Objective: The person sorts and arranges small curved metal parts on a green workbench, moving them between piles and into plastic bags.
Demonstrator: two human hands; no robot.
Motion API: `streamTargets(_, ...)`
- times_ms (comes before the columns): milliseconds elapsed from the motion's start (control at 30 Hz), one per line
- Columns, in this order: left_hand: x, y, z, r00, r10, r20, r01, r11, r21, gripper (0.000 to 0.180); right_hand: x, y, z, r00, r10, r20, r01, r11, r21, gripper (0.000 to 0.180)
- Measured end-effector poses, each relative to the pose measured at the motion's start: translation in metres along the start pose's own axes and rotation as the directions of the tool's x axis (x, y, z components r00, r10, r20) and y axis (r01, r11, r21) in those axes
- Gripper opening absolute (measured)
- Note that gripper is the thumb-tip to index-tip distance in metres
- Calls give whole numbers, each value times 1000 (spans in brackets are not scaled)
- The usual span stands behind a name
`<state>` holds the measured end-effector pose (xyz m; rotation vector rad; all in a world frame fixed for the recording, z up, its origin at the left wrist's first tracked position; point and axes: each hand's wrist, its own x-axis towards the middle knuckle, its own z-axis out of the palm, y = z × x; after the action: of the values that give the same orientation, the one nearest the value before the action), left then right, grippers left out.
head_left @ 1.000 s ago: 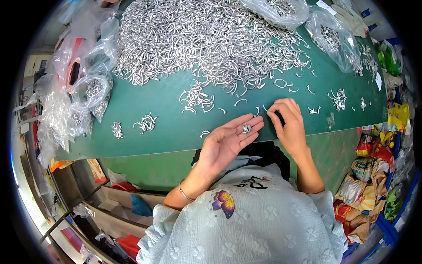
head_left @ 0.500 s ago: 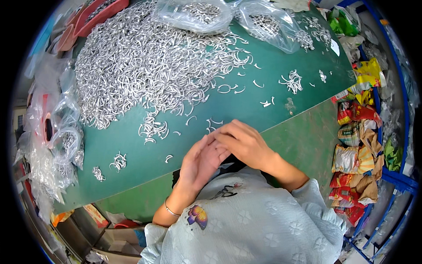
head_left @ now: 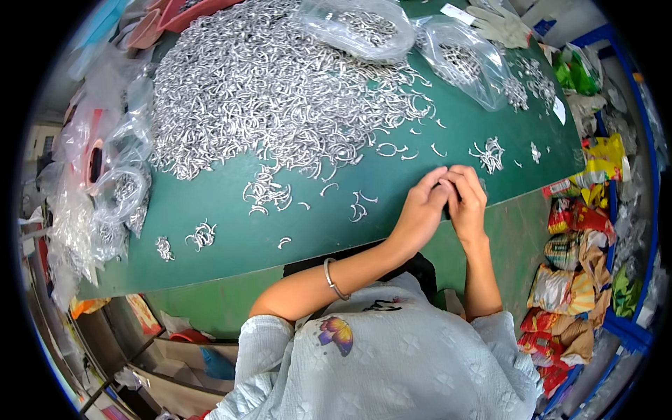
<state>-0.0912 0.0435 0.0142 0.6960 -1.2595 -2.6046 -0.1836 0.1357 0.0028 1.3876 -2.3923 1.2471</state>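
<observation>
Over the front edge of the green table, my left hand and my right hand meet with fingertips together. Both sets of fingers are bent and closed; whatever lies between them, if anything, is hidden. Just beyond them sits a small cluster of curved silver metal pieces. A few more loose curved pieces lie to the left of my hands. The large heap of such pieces spreads over the far left and middle of the table.
Two clear plastic bags with metal parts rest at the back. Smaller piles dot the front left. Clear bags hang along the left edge. A shelf of coloured packages stands at the right, and pink trays sit at the far left.
Both hands have moved right and a little farther out. My left palm, turned up and open before, is now turned over, with its fingers closed against the right fingertips. The view has shifted too.
</observation>
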Motion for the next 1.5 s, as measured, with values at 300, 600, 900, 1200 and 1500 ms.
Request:
streamTargets(300,-18,13,-26,987,129,100,-152,948,279,31,6,8,-9,999,15,-32,-15,1000,8,14)
streamTargets(600,-9,7,-22,989,86,121,-126,916,382,37,6,39,-48,946,188,-264,-188,982,25,9)
streamTargets(900,28,-4,3,982,86,170,-147,909,390,36,26,103,-106,857,402,-323,-421,907,12,12)
streamTargets(1200,29,-3,14,926,353,133,-367,760,536,36,45,153,-128,803,389,-452,-458,888,-50,12)
streamTargets(1500,-8,13,7,919,239,312,-384,715,584,30,112,232,-119,786,433,-441,-615,628,-478,21)
